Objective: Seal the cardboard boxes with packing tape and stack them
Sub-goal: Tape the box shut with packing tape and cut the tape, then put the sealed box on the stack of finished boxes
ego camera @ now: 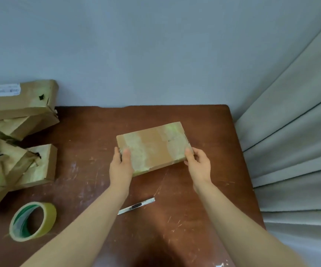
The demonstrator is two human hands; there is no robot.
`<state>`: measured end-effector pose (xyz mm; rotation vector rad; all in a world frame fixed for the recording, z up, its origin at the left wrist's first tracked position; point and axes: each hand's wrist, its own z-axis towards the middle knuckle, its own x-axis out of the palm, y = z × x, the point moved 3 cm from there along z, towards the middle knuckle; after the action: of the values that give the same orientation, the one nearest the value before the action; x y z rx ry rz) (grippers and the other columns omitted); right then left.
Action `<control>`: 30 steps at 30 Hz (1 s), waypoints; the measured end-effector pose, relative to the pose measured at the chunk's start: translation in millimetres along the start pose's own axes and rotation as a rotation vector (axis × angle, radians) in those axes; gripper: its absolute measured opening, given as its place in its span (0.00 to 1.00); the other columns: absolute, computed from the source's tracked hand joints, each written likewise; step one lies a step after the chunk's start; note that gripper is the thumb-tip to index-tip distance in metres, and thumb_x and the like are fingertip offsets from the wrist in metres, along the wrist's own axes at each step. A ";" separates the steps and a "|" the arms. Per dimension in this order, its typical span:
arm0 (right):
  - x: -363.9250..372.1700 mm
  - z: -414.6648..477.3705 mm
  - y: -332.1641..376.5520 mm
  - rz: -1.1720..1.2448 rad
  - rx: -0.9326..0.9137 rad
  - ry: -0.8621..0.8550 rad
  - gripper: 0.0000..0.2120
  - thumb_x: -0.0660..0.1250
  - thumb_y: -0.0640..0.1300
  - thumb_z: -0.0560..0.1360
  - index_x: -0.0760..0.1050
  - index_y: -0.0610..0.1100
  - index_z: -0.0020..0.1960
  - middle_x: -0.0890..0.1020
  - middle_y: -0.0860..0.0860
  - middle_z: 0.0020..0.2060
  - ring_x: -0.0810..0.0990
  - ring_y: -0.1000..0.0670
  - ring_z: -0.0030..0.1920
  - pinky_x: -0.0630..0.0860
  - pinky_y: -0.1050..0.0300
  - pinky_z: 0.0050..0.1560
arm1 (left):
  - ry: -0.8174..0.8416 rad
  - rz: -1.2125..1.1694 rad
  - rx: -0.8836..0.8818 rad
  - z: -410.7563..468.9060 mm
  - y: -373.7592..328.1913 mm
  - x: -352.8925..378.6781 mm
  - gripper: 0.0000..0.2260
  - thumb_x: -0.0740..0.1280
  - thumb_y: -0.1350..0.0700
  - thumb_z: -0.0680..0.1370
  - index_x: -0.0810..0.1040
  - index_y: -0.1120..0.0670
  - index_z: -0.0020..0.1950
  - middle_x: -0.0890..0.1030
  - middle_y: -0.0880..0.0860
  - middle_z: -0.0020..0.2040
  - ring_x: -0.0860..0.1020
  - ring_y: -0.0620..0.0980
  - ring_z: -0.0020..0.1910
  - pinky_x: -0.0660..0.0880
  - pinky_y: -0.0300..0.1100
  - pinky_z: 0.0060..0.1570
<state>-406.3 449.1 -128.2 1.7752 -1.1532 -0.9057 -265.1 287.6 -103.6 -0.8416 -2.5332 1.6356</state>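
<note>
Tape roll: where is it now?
Head view, lower left: the tape roll sits on the table, nearer than the pile of boxes, left of the left forearm.

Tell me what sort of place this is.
Probably a room at home used as a makeshift packing spot: a scratched wooden table against a plain wall, a pleated curtain beside it, and taped cardboard boxes piled at the left.

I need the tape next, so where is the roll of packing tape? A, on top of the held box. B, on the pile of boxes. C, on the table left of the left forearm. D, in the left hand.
C: the roll of packing tape sits on the table, while the left hand and right hand both grip the flat cardboard box.
</note>
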 end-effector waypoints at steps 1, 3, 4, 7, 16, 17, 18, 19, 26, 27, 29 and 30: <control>-7.9 2.9 2.6 0.008 -0.006 -0.029 0.10 0.65 0.50 0.77 0.76 0.46 0.54 0.80 0.53 0.48 0.79 0.50 0.53 0.76 0.48 0.61 | 0.027 -0.016 -0.003 1.9 -3.3 9.9 0.25 0.58 0.47 0.82 0.57 0.50 0.78 0.67 0.49 0.73 0.69 0.50 0.68 0.65 0.46 0.68; -27.4 6.7 7.3 -0.003 -0.024 -0.114 0.07 0.65 0.50 0.77 0.76 0.48 0.52 0.80 0.55 0.46 0.80 0.51 0.51 0.77 0.48 0.60 | 0.103 -0.025 0.013 4.4 -11.4 31.8 0.27 0.61 0.50 0.80 0.58 0.52 0.78 0.67 0.50 0.70 0.72 0.48 0.62 0.67 0.44 0.65; -38.4 8.2 9.6 -0.009 -0.025 -0.163 0.07 0.65 0.51 0.77 0.76 0.49 0.52 0.80 0.55 0.46 0.80 0.51 0.51 0.77 0.48 0.59 | 0.147 -0.002 0.029 5.5 -16.2 43.8 0.29 0.62 0.50 0.78 0.59 0.53 0.77 0.67 0.50 0.68 0.72 0.48 0.60 0.68 0.46 0.65; -75.0 15.7 16.8 -0.037 0.005 -0.305 0.09 0.65 0.51 0.77 0.77 0.49 0.56 0.81 0.53 0.52 0.79 0.50 0.55 0.75 0.48 0.62 | 0.285 0.079 0.091 4.4 -27.0 82.1 0.26 0.62 0.51 0.78 0.64 0.51 0.75 0.70 0.51 0.68 0.73 0.50 0.62 0.69 0.50 0.66; -129.6 100.2 30.4 -0.038 0.002 -0.377 0.16 0.60 0.45 0.81 0.75 0.43 0.66 0.79 0.48 0.61 0.77 0.46 0.61 0.73 0.46 0.64 | 0.421 0.142 0.134 8.2 -51.1 167.4 0.25 0.62 0.68 0.74 0.74 0.49 0.68 0.76 0.50 0.58 0.76 0.47 0.50 0.72 0.36 0.47; -130.9 113.0 30.3 -0.063 -0.006 -0.359 0.15 0.60 0.45 0.81 0.75 0.43 0.66 0.79 0.48 0.61 0.77 0.46 0.61 0.74 0.45 0.63 | 0.414 0.154 0.116 12.4 -53.9 176.2 0.26 0.62 0.67 0.73 0.73 0.49 0.68 0.76 0.50 0.59 0.76 0.46 0.50 0.72 0.35 0.46; -131.2 124.2 30.4 -0.092 -0.011 -0.345 0.15 0.60 0.45 0.81 0.76 0.43 0.65 0.80 0.48 0.60 0.77 0.46 0.61 0.74 0.45 0.63 | 0.400 0.157 0.093 17.4 -55.4 184.4 0.28 0.63 0.66 0.72 0.71 0.48 0.70 0.76 0.50 0.62 0.76 0.47 0.53 0.73 0.36 0.48; -129.9 131.2 30.3 -0.110 -0.016 -0.331 0.15 0.60 0.45 0.81 0.76 0.43 0.65 0.80 0.47 0.59 0.77 0.46 0.60 0.74 0.44 0.62 | 0.376 0.161 0.060 19.7 -57.0 187.7 0.30 0.64 0.64 0.71 0.69 0.48 0.72 0.74 0.49 0.65 0.75 0.48 0.57 0.74 0.39 0.53; -144.2 184.1 31.2 -0.095 -0.010 -0.305 0.17 0.60 0.42 0.81 0.72 0.39 0.67 0.79 0.44 0.61 0.77 0.43 0.61 0.72 0.46 0.65 | 0.382 0.131 -0.067 26.1 -67.1 235.9 0.33 0.62 0.70 0.75 0.58 0.54 0.77 0.67 0.49 0.73 0.67 0.50 0.70 0.63 0.39 0.66; -143.4 186.3 31.9 -0.102 -0.008 -0.301 0.17 0.60 0.42 0.81 0.71 0.40 0.69 0.77 0.44 0.63 0.76 0.43 0.63 0.70 0.47 0.67 | 0.393 0.124 -0.063 25.0 -70.3 237.0 0.34 0.62 0.70 0.74 0.57 0.54 0.77 0.66 0.49 0.74 0.66 0.50 0.71 0.62 0.40 0.68; -138.8 180.1 35.1 -0.214 -0.044 -0.364 0.19 0.59 0.42 0.81 0.69 0.40 0.71 0.73 0.43 0.67 0.72 0.43 0.66 0.66 0.51 0.69 | 0.416 0.120 -0.046 22.6 -72.5 231.9 0.34 0.64 0.70 0.74 0.56 0.54 0.78 0.64 0.49 0.74 0.64 0.50 0.72 0.61 0.41 0.70; -135.3 172.3 37.4 -0.273 -0.093 -0.442 0.19 0.60 0.40 0.80 0.69 0.39 0.70 0.71 0.42 0.67 0.71 0.42 0.65 0.65 0.52 0.68 | 0.418 0.129 -0.034 20.7 -73.1 226.7 0.34 0.64 0.68 0.75 0.56 0.53 0.78 0.63 0.49 0.75 0.63 0.50 0.73 0.61 0.42 0.70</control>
<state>-614.5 524.3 -147.1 1.7291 -1.1254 -1.5486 -496.4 347.4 -112.7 -1.2245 -2.2605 1.2764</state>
